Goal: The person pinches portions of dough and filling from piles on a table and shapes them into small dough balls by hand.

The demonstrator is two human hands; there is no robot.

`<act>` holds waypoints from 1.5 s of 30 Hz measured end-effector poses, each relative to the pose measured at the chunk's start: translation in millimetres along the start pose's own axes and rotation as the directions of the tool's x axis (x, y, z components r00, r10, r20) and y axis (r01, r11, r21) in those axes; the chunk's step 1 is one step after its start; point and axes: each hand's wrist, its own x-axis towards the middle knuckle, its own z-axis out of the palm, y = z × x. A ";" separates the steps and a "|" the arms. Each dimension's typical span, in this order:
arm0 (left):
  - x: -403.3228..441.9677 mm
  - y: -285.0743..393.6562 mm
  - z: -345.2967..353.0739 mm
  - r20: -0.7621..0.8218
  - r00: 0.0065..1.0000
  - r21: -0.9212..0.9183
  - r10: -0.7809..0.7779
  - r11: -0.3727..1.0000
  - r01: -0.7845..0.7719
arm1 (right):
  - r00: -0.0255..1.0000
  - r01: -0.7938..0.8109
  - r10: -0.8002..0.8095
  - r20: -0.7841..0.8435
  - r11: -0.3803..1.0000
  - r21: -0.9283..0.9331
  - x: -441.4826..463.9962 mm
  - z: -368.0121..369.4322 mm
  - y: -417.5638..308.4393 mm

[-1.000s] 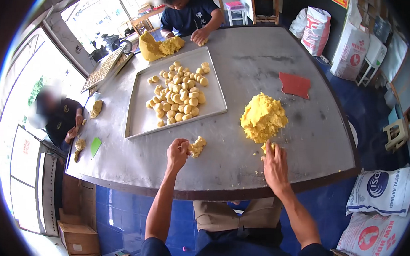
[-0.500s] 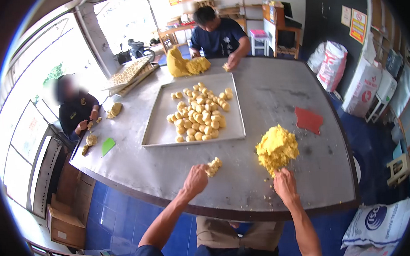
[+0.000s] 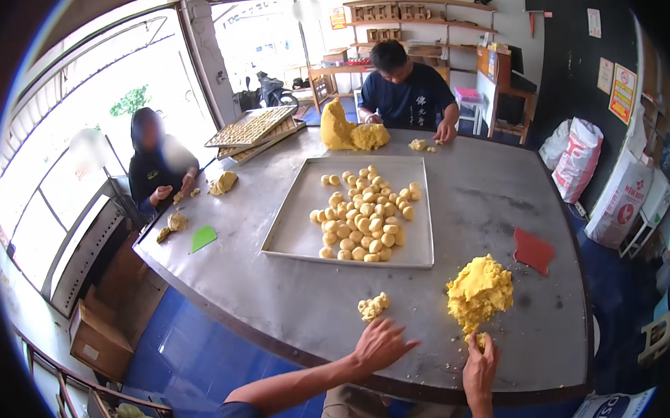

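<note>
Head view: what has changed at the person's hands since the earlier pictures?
The left hand has let go of the small dough clump and swung right, toward the right hand, now open. The right hand stays by the near edge of the yellow mound, holding a dough bit. Tray, dough balls and red sheet stayed put.

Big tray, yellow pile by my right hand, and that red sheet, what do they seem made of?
Big tray: probably bare metal, silvery, with thin raised rims. Yellow pile: likely soft dough or paste, matte and lumpy, with loose crumbs nearby. Red sheet: perhaps plastic, flat and plain; can't be sure.
</note>
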 end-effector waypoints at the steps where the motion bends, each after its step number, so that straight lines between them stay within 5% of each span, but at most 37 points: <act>1: 21.5 -1.0 -3.8 -0.019 0.999 -0.014 -0.030 0.999 0.030 | 1.000 -0.010 0.010 0.011 0.998 0.065 3.6 -3.3 -0.6; 5: 43.3 -9.5 36.6 -0.142 0.990 0.050 -0.002 0.999 0.009 | 0.997 -0.071 0.073 -0.007 0.987 0.145 24.1 -2.4 -2.6; 9: 50.9 -17.6 38.1 -0.028 0.996 -0.006 -0.083 0.997 0.082 | 0.999 -0.007 0.013 -0.050 0.994 0.111 25.3 11.0 8.2; 13: 41.7 -22.2 38.0 -0.033 0.980 -0.045 0.198 0.979 -0.199 | 0.997 0.069 -0.066 -0.047 0.996 0.061 31.5 8.7 10.7; 21: 46.9 -22.2 35.1 -0.214 0.975 -0.035 0.056 0.997 -0.065 | 0.978 0.084 -0.066 0.197 0.993 -0.085 50.8 -20.6 17.4; 24: 27.9 -12.5 56.1 -0.229 0.959 0.265 0.165 0.959 -0.102 | 0.991 -0.069 0.064 0.121 0.997 0.036 50.7 -29.0 22.5; 28: 36.5 0.4 44.1 -0.128 0.966 0.105 -0.226 0.965 0.240 | 0.984 -0.148 0.141 0.109 0.987 0.058 32.3 -11.5 26.7; 32: 12.6 14.6 23.2 -0.240 0.932 0.113 -0.272 0.946 0.305 | 0.989 -0.131 0.134 0.056 0.990 -0.057 7.1 -10.6 -1.5; 36: -30.4 22.1 33.8 -0.172 0.965 0.105 -0.199 0.970 0.219 | 0.995 -0.097 0.096 0.018 0.994 0.058 12.8 -9.3 -0.4; 40: -29.0 27.7 29.3 -0.046 0.911 -0.130 -0.410 0.906 0.402 | 0.976 -0.149 0.186 -0.111 0.949 0.277 32.3 -14.3 -2.5; 42: -24.7 35.7 29.6 -0.131 0.816 -0.253 -0.564 0.814 0.522 | 0.983 -0.057 0.094 -0.155 0.972 0.226 33.2 -5.0 1.8; 45: -24.6 35.7 26.8 -0.154 0.802 -0.312 -0.577 0.799 0.514 | 0.986 0.004 0.013 -0.167 0.994 0.105 32.9 9.4 12.2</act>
